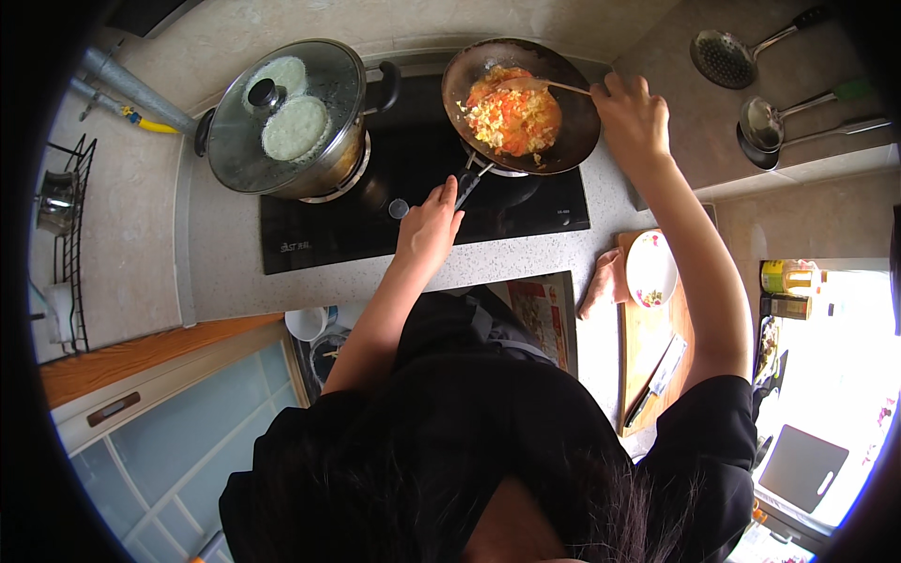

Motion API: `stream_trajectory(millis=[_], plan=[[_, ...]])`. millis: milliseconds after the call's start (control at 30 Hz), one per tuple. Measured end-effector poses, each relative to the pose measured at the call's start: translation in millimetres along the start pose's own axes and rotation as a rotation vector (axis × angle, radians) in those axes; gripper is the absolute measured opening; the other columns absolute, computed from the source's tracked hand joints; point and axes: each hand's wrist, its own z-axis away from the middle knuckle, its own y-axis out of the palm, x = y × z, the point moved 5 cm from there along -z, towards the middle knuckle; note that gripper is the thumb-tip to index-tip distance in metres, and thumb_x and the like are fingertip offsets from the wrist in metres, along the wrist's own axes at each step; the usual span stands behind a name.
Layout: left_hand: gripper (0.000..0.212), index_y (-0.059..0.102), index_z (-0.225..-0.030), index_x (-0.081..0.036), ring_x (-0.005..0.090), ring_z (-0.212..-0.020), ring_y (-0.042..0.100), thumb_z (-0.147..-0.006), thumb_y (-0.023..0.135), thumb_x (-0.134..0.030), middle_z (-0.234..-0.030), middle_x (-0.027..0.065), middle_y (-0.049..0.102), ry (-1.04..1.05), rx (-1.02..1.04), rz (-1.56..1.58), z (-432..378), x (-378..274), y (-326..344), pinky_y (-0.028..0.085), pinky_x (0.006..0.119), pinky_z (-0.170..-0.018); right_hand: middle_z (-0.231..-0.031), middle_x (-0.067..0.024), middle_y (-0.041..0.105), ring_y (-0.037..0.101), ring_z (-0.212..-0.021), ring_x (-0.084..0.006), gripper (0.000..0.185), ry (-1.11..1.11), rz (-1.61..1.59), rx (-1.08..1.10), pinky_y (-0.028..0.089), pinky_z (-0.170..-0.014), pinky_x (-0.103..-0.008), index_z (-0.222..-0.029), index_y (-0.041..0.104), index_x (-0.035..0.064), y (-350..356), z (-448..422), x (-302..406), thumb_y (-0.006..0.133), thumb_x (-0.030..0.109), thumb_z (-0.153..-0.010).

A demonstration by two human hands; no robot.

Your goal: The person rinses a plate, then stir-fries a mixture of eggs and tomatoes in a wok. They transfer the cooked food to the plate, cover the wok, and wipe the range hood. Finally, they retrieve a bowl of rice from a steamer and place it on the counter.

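A dark wok [574, 134] stands on the right burner, holding scrambled egg with tomato [517, 116]. My right hand [633, 119] grips the handle of a wooden spatula [556, 85] from the wok's right side, its head resting in the food. At the wok's black handle [466, 184], my left hand [433, 222] is closed around the near end, fingers partly extended. On the left burner sits a large steel pot [331, 151] under a glass lid [232, 151]; pale round shapes show through the glass.
Right of the black gas hob [422, 225], a wooden cutting board [633, 352] bears a floral bowl [651, 264] and a kitchen knife [662, 373], with a cloth [603, 281] beside it. Ladles and a skimmer [725, 60] hang on the right wall. A wire rack [74, 246] is at left.
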Motion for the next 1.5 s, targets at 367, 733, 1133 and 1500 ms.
stream_trajectory(millis=[367, 733, 1133, 1500], plan=[[0.050, 0.045, -0.133, 0.001, 0.0314, -0.072, 0.067, -0.090, 0.059, -0.018, -0.117, 0.0150, 0.060, -0.015, 0.010, -0.003, 1, 3, 4, 0.057, 0.037, -0.063, -0.090, 0.0030, 0.057, 0.057, -0.091, -0.0188, 0.006, -0.171, -0.027, 0.076, 0.050, -0.068, -0.0321, -0.075, 0.065, 0.0166, -42, 21, -7, 0.065, 0.012, -0.071], [0.050, 0.045, -0.132, 0.002, 0.0315, -0.073, 0.068, -0.088, 0.061, -0.017, -0.115, 0.0162, 0.061, 0.008, -0.009, -0.023, 0, 1, 2, 0.057, 0.037, -0.063, -0.110, -0.0104, 0.061, 0.064, -0.097, -0.0349, 0.030, 0.260, -0.487, 0.433, 0.052, -0.079, -0.0461, -0.112, 0.066, 0.0173, 14, 28, -39, 0.055, 0.017, -0.084], [0.052, 0.045, -0.134, -0.001, 0.0324, -0.080, 0.067, -0.088, 0.061, -0.017, -0.117, 0.0142, 0.060, -0.060, 0.049, 0.007, -1, 0, 0, 0.056, 0.038, -0.069, -0.095, -0.0115, 0.069, 0.065, -0.093, -0.0315, 0.031, 0.341, -0.721, 0.654, 0.050, -0.083, -0.0424, -0.114, 0.068, 0.0244, 44, 78, -41, 0.048, 0.022, -0.090], [0.053, 0.043, -0.136, -0.003, 0.0335, -0.086, 0.066, -0.088, 0.061, -0.018, -0.121, 0.0135, 0.059, -0.101, 0.099, 0.019, -1, -1, -2, 0.055, 0.040, -0.075, -0.091, -0.0150, 0.069, 0.066, -0.088, -0.0343, 0.032, 0.270, -0.721, 0.619, 0.051, -0.078, -0.0436, -0.111, 0.070, 0.0236, 51, 85, 3, 0.047, 0.017, -0.090]])
